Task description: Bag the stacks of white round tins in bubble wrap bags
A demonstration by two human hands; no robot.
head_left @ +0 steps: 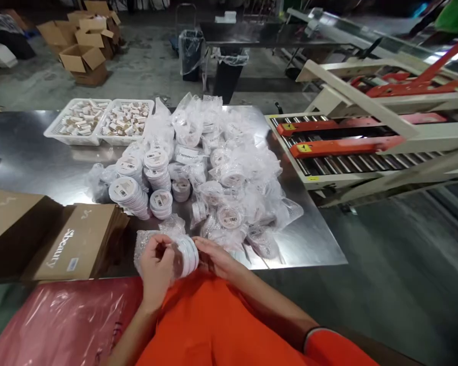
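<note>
At the table's near edge, a short stack of round white flat containers [190, 255] lies on its side, partly against bubble wrap [142, 244]. My left hand [157, 267] is closed at the wrap and the stack's left side, its thumb and fingers pinched together. My right hand [217, 258] grips the stack from the right, with its fingertips partly hidden behind the containers. Just beyond my hands stand upright stacks of the same labelled containers [124, 189]. To their right is a heap of containers in clear bubble-wrap bags [248, 173].
Two white baskets [72, 140] of small white-and-brown pieces stand at the back left of the metal table [316, 239]. Flattened cardboard boxes [74, 239] lie at the left, above a red plastic-covered bundle [72, 325]. A roller conveyor [351, 162] stands to the right.
</note>
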